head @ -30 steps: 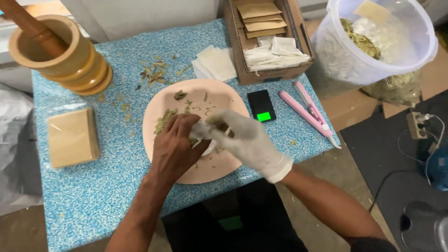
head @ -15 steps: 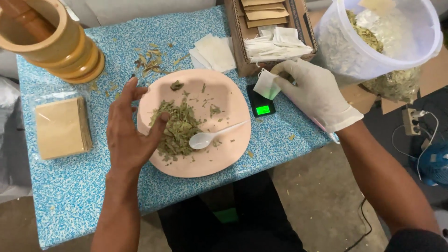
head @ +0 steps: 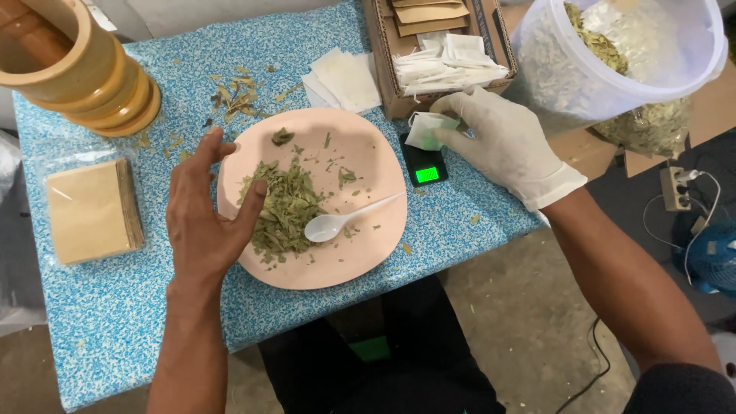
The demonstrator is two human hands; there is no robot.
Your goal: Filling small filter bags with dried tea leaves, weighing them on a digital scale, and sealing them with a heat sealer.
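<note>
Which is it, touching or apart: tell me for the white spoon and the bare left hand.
Apart. The head view shows bare pink plate between the white spoon and the left hand, whose fingertips rest at the dried leaves.

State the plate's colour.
Pale pink plate, best seen in the head view.

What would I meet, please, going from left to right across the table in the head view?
Stack of brown paper sheets → bare left hand → pile of dried leaves → white plastic spoon → small black scale → gloved right hand holding a small filter bag → clear tub of dried leaves.
</note>
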